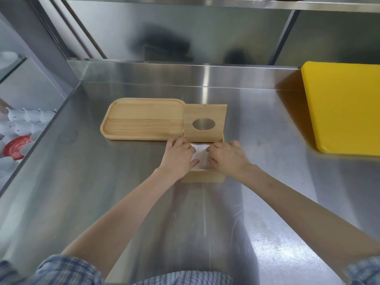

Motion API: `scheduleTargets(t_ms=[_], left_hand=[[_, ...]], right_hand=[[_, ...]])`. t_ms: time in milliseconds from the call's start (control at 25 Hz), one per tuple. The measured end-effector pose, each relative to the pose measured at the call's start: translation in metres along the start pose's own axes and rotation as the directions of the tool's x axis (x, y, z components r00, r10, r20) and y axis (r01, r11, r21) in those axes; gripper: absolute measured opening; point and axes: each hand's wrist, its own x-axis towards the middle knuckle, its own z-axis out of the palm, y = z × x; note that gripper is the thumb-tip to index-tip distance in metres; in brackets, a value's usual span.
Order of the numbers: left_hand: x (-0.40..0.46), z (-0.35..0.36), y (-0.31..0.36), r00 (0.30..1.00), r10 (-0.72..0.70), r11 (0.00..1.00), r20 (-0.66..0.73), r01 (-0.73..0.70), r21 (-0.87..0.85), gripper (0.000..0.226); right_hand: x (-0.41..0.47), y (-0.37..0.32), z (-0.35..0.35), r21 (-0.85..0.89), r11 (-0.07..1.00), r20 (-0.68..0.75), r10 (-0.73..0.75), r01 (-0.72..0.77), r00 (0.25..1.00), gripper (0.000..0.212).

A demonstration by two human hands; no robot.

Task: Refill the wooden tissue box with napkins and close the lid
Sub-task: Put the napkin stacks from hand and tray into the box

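Note:
The wooden tissue box [203, 178] sits in the middle of the steel counter. Its lid [204, 123], with an oval hole, stands tilted up and back. White napkins [200, 156] lie inside the box. My left hand [178, 156] presses on their left side, fingers curled over the stack. On the right side rests my right hand [227, 157], fingers bent down onto the napkins. Both hands cover most of the box's opening.
An empty wooden tray [141, 119] lies touching the box's left rear. A yellow cutting board [343, 108] lies at the right. The steel counter [102, 182] has a raised back wall. Below its left edge are white cups [30, 116] and a red dish [16, 147].

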Motion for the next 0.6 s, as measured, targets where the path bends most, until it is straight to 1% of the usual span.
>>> scheduleTargets(t_ms=[80, 160, 280, 360, 440, 520, 600], left_hand=[[0.005, -0.002, 0.001, 0.988, 0.025, 0.993, 0.153, -0.042, 0.11, 0.047], [0.009, -0.004, 0.001, 0.966, 0.036, 0.981, 0.254, -0.083, 0.174, 0.051], [0.013, -0.004, 0.0, 0.944, 0.047, 0.973, 0.327, -0.117, 0.198, 0.053], [0.013, -0.005, 0.0, 0.942, 0.041, 0.976, 0.334, -0.11, 0.189, 0.052], [0.01, -0.007, 0.002, 0.96, 0.038, 0.989, 0.277, -0.076, 0.129, 0.047], [0.006, -0.011, 0.005, 0.992, 0.011, 1.0, 0.127, -0.01, -0.008, 0.038], [0.004, -0.02, 0.006, 0.998, -0.06, 0.99, -0.032, 0.055, -0.132, 0.032]], right_hand=[[0.003, -0.002, 0.0, -0.074, 0.997, 0.102, 0.035, -0.027, 0.994, 0.038], [0.006, -0.004, -0.001, -0.132, 0.991, 0.185, 0.034, -0.01, 0.982, 0.044], [0.006, -0.003, -0.003, -0.145, 0.989, 0.259, 0.004, 0.035, 0.966, 0.046], [0.004, -0.003, -0.004, -0.127, 0.991, 0.242, -0.012, 0.043, 0.97, 0.045], [0.002, -0.002, -0.005, -0.06, 0.998, 0.159, -0.016, 0.026, 0.987, 0.042], [0.0, 0.0, -0.009, 0.066, 0.998, 0.032, -0.01, 0.007, 0.999, 0.033], [0.0, 0.004, -0.015, 0.19, 0.982, -0.087, 0.033, -0.016, 0.996, 0.029]])
